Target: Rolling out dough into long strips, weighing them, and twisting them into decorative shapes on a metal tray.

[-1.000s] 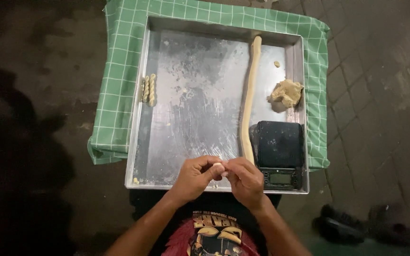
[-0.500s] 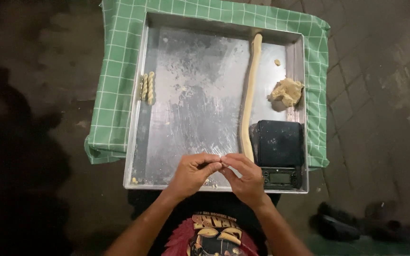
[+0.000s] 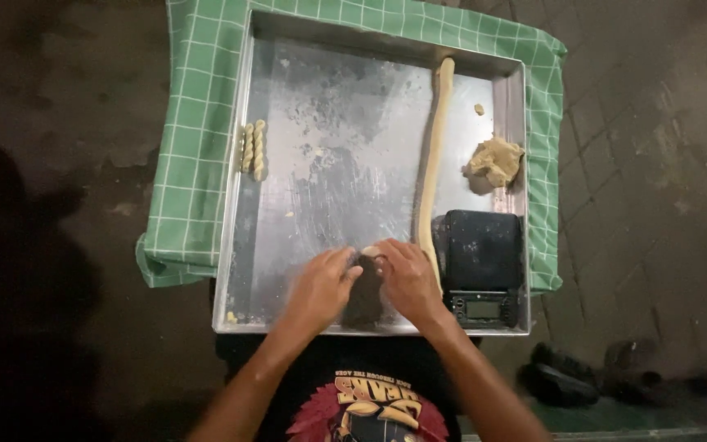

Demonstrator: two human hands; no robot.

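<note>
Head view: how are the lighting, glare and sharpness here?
Head view: light falls on the metal tray, which shows a soft sheen without blown glare; the floor at left is nearly black. Left hand and right hand cast a dark shadow between them; dough rope reads sharp, the hands slightly soft.

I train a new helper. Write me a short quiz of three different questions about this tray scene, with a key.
1. True or false: the long dough rope lies inside the metal tray.
2. Which thing sits in the tray's near right corner? A) black scale B) rolling pin C) bowl
3. Fill in: the left hand and right hand pinch a small dough piece between their ____.

Key: 1 true. 2 A, the black scale. 3 fingertips.
</note>
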